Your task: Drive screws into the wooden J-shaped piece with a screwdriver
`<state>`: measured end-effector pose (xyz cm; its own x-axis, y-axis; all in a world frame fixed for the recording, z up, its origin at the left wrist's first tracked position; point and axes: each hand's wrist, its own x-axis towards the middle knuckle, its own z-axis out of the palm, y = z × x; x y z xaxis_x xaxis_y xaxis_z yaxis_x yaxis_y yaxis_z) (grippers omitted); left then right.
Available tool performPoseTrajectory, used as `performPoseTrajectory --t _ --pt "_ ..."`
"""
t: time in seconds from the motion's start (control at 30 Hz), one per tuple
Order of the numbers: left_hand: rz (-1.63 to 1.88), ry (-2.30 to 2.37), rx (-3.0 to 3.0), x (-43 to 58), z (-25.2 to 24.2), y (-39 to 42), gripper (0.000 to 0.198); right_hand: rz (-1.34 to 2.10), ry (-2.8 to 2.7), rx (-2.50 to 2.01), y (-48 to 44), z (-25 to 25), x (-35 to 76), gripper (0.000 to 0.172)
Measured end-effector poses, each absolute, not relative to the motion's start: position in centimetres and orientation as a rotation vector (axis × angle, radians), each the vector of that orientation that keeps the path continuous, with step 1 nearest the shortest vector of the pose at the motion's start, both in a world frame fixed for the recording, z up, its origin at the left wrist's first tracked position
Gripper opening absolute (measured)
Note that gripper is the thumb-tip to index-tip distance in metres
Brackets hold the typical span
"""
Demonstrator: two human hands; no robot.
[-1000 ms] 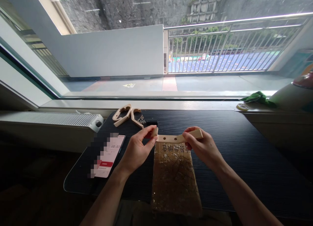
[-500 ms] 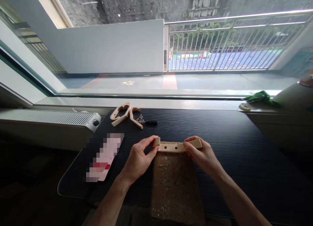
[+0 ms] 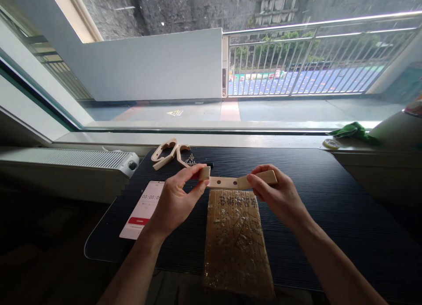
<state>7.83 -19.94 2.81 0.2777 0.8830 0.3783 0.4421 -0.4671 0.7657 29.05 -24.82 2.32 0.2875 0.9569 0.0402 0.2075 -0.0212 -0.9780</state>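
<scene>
I hold a pale wooden strip (image 3: 231,181) with two small holes level above the dark table (image 3: 329,199). My left hand (image 3: 174,201) pinches its left end between thumb and fingers. My right hand (image 3: 280,195) grips its right end the same way. Just below the strip lies a brown cardboard sheet (image 3: 235,241), pitted with small marks and printed at its top edge. It runs past the table's near edge.
A phone (image 3: 143,209) showing a timer lies left of my left hand. Curved wooden pieces (image 3: 168,153), several screws (image 3: 190,159) and a small dark tool lie at the table's far left. A radiator (image 3: 69,159) stands at left; a green cloth (image 3: 351,131) rests on the sill.
Both hands have lifted the wooden strip up off the top edge of the cardboard and a little farther from me. The cardboard has stayed in place.
</scene>
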Motion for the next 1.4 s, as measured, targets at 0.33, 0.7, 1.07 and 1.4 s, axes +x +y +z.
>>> performPoseTrajectory --t 0.33,0.7,1.07,1.4 --pt "1.051 1.23 2.052 7.2 0.6 -20.2 0.034 0.981 -1.179 -1.532 -24.9 1.2 29.3 0.022" --pt "1.029 1.214 2.008 7.6 0.2 -19.8 0.034 0.821 -1.209 -1.612 -24.2 0.2 29.4 0.021" --pt "0.952 1.201 1.959 7.8 -1.8 -20.0 0.03 0.825 -1.274 -1.664 -24.8 -2.2 29.7 0.02" --pt "0.999 1.222 1.963 7.5 -1.4 -20.3 0.03 0.842 -1.291 -1.659 -24.7 -1.4 29.5 0.02"
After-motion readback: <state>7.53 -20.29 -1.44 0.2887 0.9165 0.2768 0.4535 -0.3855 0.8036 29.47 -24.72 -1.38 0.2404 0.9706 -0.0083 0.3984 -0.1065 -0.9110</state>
